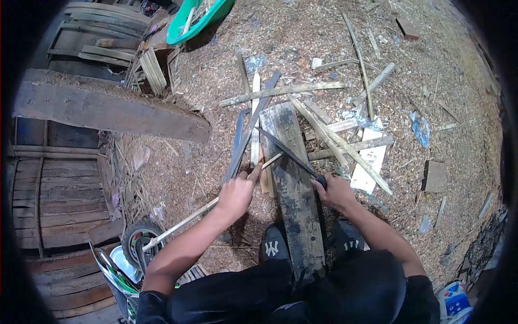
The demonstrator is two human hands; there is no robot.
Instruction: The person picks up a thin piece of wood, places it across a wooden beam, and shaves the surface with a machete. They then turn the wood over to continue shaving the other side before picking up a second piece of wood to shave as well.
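My left hand (237,194) is closed around a long thin wooden stick (186,221), its index finger stretched along it. The stick slants up to the right, and its tip overlaps the worn plank (294,200) that runs out from between my legs. In my right hand (337,193) is the black handle of a long knife (288,150). The dark blade points up and left across the plank, a little above the stick's tip. Both fists are at the plank's sides, left and right.
Beyond the plank, bamboo and wood strips (345,143) lie crossed on the shavings-covered ground. A thick beam (113,105) juts in at left. A green tub (197,24) holds sticks at the top. A small wheel (141,245) stands lower left. My shoes (274,245) flank the plank.
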